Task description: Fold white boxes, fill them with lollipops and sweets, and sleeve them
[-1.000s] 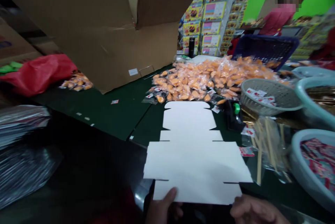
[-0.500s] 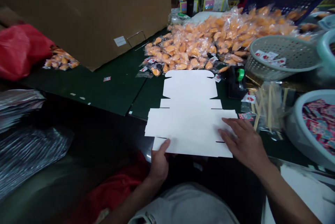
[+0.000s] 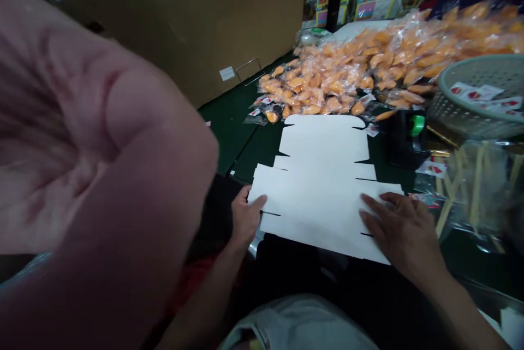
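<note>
A flat, unfolded white cardboard box blank (image 3: 323,197) with slits and side flaps lies at the edge of the dark green table. My left hand (image 3: 245,219) grips its left edge, thumb on top and the fingers partly hidden at the side. On the right part of the blank rests my right hand (image 3: 409,235), its fingers spread over the surface. Behind the blank lies a heap of orange pieces in clear plastic bags (image 3: 339,77). A black tape dispenser (image 3: 403,142) with a green centre stands beyond my right hand.
Another person's hand (image 3: 123,148) fills the left side, very close and blurred. A large brown carton (image 3: 196,22) stands behind it. At the right are a pale perforated basket (image 3: 466,112) holding small printed packets, and clear bags with wooden sticks (image 3: 475,191).
Another person's hand has come into view at the left. My left hand has moved up to the blank's left edge. The view has shifted left, and the blank looks slightly turned.
</note>
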A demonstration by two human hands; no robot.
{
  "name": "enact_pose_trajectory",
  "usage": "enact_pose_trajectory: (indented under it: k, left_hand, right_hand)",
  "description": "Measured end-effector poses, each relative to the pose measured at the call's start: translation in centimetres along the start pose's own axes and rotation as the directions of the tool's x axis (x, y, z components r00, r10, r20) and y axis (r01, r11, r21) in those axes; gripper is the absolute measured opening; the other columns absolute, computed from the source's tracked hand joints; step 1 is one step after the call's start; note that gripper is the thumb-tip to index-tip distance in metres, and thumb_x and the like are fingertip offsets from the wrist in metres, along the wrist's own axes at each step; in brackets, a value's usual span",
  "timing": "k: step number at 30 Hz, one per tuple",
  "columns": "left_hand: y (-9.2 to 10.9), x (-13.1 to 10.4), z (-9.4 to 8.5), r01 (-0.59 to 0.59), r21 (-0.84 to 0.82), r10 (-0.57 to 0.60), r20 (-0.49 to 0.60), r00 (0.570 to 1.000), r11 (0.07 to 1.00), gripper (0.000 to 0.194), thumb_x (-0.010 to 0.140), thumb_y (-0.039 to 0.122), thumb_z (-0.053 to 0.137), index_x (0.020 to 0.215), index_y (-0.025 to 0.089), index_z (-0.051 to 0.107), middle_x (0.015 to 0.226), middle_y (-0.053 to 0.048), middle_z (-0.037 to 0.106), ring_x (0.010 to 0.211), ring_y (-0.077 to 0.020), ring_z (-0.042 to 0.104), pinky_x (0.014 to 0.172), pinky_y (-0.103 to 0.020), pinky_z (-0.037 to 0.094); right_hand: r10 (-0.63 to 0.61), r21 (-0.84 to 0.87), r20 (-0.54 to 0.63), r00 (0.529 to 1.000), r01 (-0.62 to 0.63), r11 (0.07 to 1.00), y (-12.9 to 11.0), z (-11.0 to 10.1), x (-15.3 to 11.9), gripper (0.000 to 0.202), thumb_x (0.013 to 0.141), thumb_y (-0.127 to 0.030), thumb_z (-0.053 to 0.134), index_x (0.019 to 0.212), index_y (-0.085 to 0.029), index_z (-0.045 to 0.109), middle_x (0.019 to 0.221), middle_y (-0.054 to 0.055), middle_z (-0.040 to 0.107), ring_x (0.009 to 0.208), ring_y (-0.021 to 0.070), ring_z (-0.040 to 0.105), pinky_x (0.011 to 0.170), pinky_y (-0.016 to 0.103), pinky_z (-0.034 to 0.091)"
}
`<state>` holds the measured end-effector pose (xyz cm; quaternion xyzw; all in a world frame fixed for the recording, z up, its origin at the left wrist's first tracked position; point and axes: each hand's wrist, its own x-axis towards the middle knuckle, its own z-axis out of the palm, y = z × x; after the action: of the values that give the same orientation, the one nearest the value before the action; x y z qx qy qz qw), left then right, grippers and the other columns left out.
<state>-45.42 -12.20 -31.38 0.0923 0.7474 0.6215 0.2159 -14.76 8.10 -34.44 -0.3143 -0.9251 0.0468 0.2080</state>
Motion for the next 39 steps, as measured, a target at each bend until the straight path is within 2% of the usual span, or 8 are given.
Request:
enact_pose_trajectory:
  k: [8, 12, 18, 22, 27, 33, 36, 39]
  left_hand:
    - [2.1, -3.3, -0.2, -0.483, 0.332, 0.386, 0.316, 0.866, 0.810, 0.056, 0.089, 0.027, 0.072, 0.144, 0.025, 0.068, 0.140, -0.010, 0.069, 0.133, -0.0323, 0.061, 0.119, -0.041, 0.043]
    - [3.0, -3.1, 0.3, -0.527, 0.436, 0.381, 0.381, 0.843, 0.730, 0.059, 0.097, 0.028, 0.061, 0.155, 0.022, 0.056, 0.153, -0.011, 0.061, 0.142, -0.0309, 0.056, 0.124, -0.045, 0.040]
    - [2.5, -1.1, 0.1, -0.318, 0.368, 0.241, 0.240, 0.940, 0.874, 0.055, 0.094, 0.033, 0.067, 0.146, 0.016, 0.062, 0.132, -0.012, 0.074, 0.120, -0.0284, 0.071, 0.109, -0.041, 0.054]
    - [1.7, -0.6, -0.2, -0.194, 0.254, 0.145, 0.198, 0.969, 0.948, 0.047, 0.090, 0.031, 0.072, 0.134, 0.015, 0.070, 0.125, -0.011, 0.077, 0.113, -0.0271, 0.074, 0.102, -0.038, 0.058]
    - [1.3, 0.5, -1.1, -0.145, 0.241, 0.105, 0.170, 0.980, 0.960, 0.047, 0.084, 0.030, 0.077, 0.128, 0.013, 0.071, 0.121, -0.012, 0.078, 0.110, -0.0276, 0.075, 0.101, -0.039, 0.059]
    - [1.7, 1.3, -1.8, -0.075, 0.209, 0.035, 0.188, 0.981, 0.975, 0.055, 0.080, 0.032, 0.079, 0.130, 0.010, 0.069, 0.119, -0.014, 0.079, 0.107, -0.0288, 0.076, 0.097, -0.039, 0.061]
    - [1.8, 1.6, -2.1, -0.129, 0.233, 0.068, 0.252, 0.965, 0.964, 0.057, 0.082, 0.036, 0.079, 0.132, 0.011, 0.069, 0.121, -0.013, 0.078, 0.111, -0.0287, 0.075, 0.100, -0.039, 0.059]
    - [2.4, 2.3, -2.4, -0.159, 0.262, 0.069, 0.323, 0.944, 0.952, 0.058, 0.082, 0.041, 0.079, 0.131, 0.012, 0.069, 0.118, -0.012, 0.078, 0.107, -0.0291, 0.075, 0.096, -0.039, 0.060]
  right_hand:
    - [0.040, -0.038, 0.041, 0.998, -0.039, 0.999, -1.6, -0.7, 0.0, 0.042, 0.108, -0.045, 0.053, 0.141, -0.027, 0.072, 0.136, 0.016, 0.060, 0.123, 0.0360, 0.055, 0.108, 0.062, 0.044]
    - [0.067, 0.024, 0.057, 0.996, -0.069, 0.997, -2.3, -2.1, 0.6, 0.041, 0.108, -0.042, 0.055, 0.140, -0.024, 0.072, 0.133, 0.017, 0.061, 0.122, 0.0357, 0.056, 0.109, 0.061, 0.044]
    - [0.263, 0.313, -0.127, 0.956, -0.213, 0.925, -4.0, -6.8, -2.8, 0.042, 0.101, -0.046, 0.068, 0.137, -0.024, 0.070, 0.126, 0.011, 0.068, 0.112, 0.0290, 0.065, 0.101, 0.045, 0.052]
    - [0.678, 0.505, 0.102, 0.728, -0.625, 0.595, -6.2, -7.7, -7.7, 0.044, 0.094, -0.058, 0.074, 0.124, -0.027, 0.073, 0.109, 0.005, 0.074, 0.095, 0.0253, 0.070, 0.084, 0.038, 0.055]
    - [0.728, 0.664, 0.555, 0.402, -0.742, -0.096, -8.5, -4.2, -9.6, 0.065, 0.082, -0.065, 0.084, 0.129, -0.023, 0.070, 0.121, 0.007, 0.074, 0.106, 0.0254, 0.070, 0.085, 0.033, 0.061]
    - [0.601, 0.756, 0.655, 0.458, -0.392, -0.524, -10.3, -1.8, -6.6, 0.043, 0.077, -0.047, 0.094, 0.105, -0.020, 0.077, 0.106, 0.006, 0.074, 0.086, 0.0207, 0.070, 0.069, 0.031, 0.063]
    - [0.679, 0.790, 0.612, 0.405, -0.348, -0.505, -10.5, -2.1, -5.8, 0.043, 0.073, -0.042, 0.096, 0.103, -0.020, 0.076, 0.091, 0.003, 0.074, 0.073, 0.0169, 0.068, 0.066, 0.029, 0.061]
    - [0.759, 0.843, 0.498, 0.420, -0.438, -0.311, -10.7, -3.1, -5.3, 0.042, 0.077, -0.047, 0.091, 0.106, -0.021, 0.075, 0.082, 0.003, 0.073, 0.068, 0.0180, 0.066, 0.066, 0.031, 0.058]
